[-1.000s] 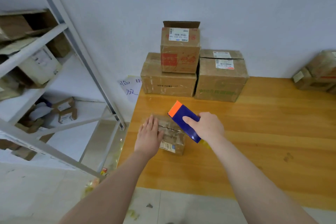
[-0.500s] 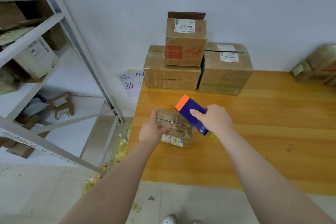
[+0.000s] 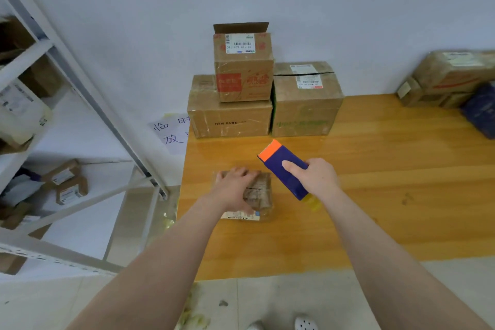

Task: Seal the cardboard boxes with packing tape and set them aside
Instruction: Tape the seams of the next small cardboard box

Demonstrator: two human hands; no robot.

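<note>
A small taped cardboard box lies on the wooden table near its left front corner. My left hand lies on top of it, fingers curled over its far edge, thumb at the near side. To the right, my right hand grips a blue tape dispenser with an orange tip, held tilted just above and beside the box's right edge. A bit of yellow shows under the dispenser's near end.
Three larger cardboard boxes stand at the wall: a low one, a small one with open flap stacked on it, and another to the right. More parcels sit far right. A metal shelf rack stands left.
My left hand went from the box's left side onto its top and took hold of it. The dispenser lifted off the box toward the right. The camera view shifted.
</note>
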